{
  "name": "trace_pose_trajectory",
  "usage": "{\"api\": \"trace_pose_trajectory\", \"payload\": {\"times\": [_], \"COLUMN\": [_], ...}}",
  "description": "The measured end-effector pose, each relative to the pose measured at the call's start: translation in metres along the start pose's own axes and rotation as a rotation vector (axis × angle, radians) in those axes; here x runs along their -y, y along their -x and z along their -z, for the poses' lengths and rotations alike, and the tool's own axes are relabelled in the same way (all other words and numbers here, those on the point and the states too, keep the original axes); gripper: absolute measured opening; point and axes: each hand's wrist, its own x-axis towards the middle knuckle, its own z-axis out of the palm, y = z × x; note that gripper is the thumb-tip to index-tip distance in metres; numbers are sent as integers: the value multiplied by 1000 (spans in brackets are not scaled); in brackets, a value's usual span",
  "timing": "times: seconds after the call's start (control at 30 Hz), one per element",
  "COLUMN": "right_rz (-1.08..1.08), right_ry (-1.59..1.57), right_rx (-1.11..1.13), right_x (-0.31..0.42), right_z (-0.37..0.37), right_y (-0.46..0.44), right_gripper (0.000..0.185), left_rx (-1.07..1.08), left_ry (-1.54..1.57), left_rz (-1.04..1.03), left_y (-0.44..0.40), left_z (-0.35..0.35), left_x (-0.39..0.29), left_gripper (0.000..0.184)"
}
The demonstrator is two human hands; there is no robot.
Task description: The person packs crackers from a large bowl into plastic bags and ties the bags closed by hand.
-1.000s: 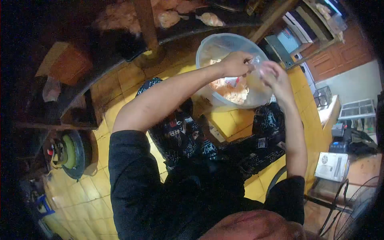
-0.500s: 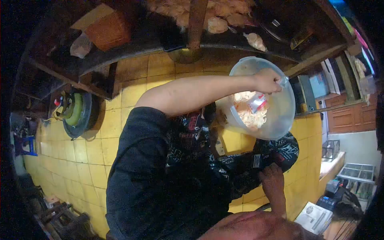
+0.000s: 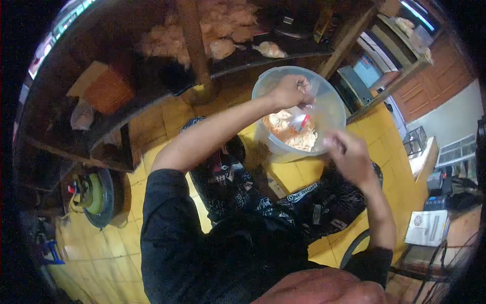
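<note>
A large translucent plastic tub [image 3: 335, 96] stands between my legs, with pale, shredded-looking food [image 3: 301, 139] at its bottom. Over its far side my left hand [image 3: 294, 93] is closed on a thin clear plastic bag [image 3: 314, 91]. A small packet with a red and white print [image 3: 302, 121] shows below that hand, inside the tub. At the tub's near right rim is my right hand [image 3: 350, 154], its fingers curled and partly blurred; what they hold, if anything, is too small to make out.
Beyond the tub runs a low wooden shelf with a pile of pale items [image 3: 223, 23], a knotted bag [image 3: 269, 49] and an orange-brown box [image 3: 109, 91]. A green gas cylinder [image 3: 93, 192] stands at the left. At the right are a white box [image 3: 427, 228] and a fan.
My right hand has risen from my knee to the tub's rim. My left hand stays over the tub, holding the plastic. The view has swung, shifting the scene.
</note>
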Motion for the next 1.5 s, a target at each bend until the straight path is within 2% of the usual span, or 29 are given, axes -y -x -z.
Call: {"api": "trace_pose_trajectory", "payload": {"times": [0.07,0.17,0.23,0.37,0.43,0.47,0.53,0.6,0.67,0.7,0.8,0.83,0.87,0.9,0.93,0.97,1.0,1.07,1.1,1.13,1.17,1.23,1.27,1.3,1.37,1.4,1.47,1.5], "right_rz": [-49,-62,-214,-130,-27,-29,102,114,142,138,95,80,58,44,-28,-101,-117,112,293,293,266,151,146,40,-78,37,147,211], "right_ry": [-294,-302,-568,-644,-461,-479,-134,-150,-96,-103,-39,-175,-311,-316,-428,-535,-540,-356,-228,-226,-105,29,31,79,126,232,338,251], "right_rx": [-93,-78,1,18,-81,-73,-219,-235,-234,-225,-176,-104,-28,-15,155,322,333,290,357,368,386,552,554,808,1069,1085,1105,904], "right_x": [-25,-50,-37,-74,-84,-90,-83,-89,-104,-108,-124,-134,-145,-148,-147,-146,-146,-149,-156,-168,-184,-173,-170,-177,-158,-123,-108,-122], "right_z": [-4,-13,-10,-25,-32,-36,-30,-35,-45,-48,-61,-74,-87,-94,-103,-111,-124,-149,-157,-177,-205,-208,-227,-261,-270,-242,-235,-250], "right_y": [-33,-72,-83,-102,-110,-110,-112,-125,-143,-151,-178,-188,-194,-199,-203,-207,-209,-216,-220,-222,-223,-224,-225,-222,-218,-211,-182,-163], "right_gripper": [29,33,35,33,23,23,17,15,19,19,22,24,26,26,28,30,30,36,48,48,52,70,70,70,70,69,68,60], "left_rx": [-45,-1,41,26,-14,-17,-256,-228,-246,-201,-165,-226,-225,-258,-277,-260,-251,-285,-288,-224,-157,-81,-1,20,23,19,-27,-66], "left_ry": [-27,-92,-231,-262,-278,-283,-66,-83,322,375,359,52,62,-386,-833,-873,-863,-1046,-1035,-1020,-1008,-958,-905,-912,-923,-942,-911,-888], "left_rz": [-32,-44,-143,-116,41,59,111,188,235,232,197,122,139,-27,-197,-173,-159,-394,-387,-434,-486,-468,-447,-340,-323,-312,-282,-259], "left_y": [6,10,14,16,12,10,-1,-10,-19,-23,-36,-37,-36,-31,-26,-26,-25,-27,-26,-26,-27,-30,-31,-31,-32,-34,-33,-35], "left_z": [-12,-20,-21,-19,-6,-2,9,14,11,14,35,41,45,44,44,41,45,57,63,71,78,86,88,86,87,87,85,82], "left_x": [-9,-7,-9,-13,-12,-10,-14,-19,-24,-20,-9,-7,-1,-5,-8,-9,-2,9,14,18,21,30,36,34,43,46,45,43], "left_gripper": [25,23,23,25,23,23,20,13,13,14,16,20,20,21,23,29,29,29,29,26,24,19,15,11,12,13,14,14]}}
